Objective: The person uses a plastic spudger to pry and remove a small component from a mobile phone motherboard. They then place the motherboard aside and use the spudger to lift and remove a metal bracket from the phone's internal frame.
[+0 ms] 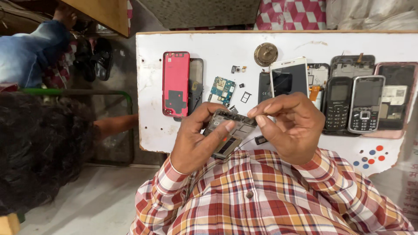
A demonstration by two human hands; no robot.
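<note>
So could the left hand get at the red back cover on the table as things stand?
Probably not right away: the left hand is holding the phone frame. The red cover lies uncovered just beyond it, so the way looks free once it lets go.

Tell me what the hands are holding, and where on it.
An opened phone frame: left hand grips its lower body, right hand pinches its top right corner.

bright, even daylight, soft shadows on the white table (152,126), sharp focus, slight edge distortion.
</note>
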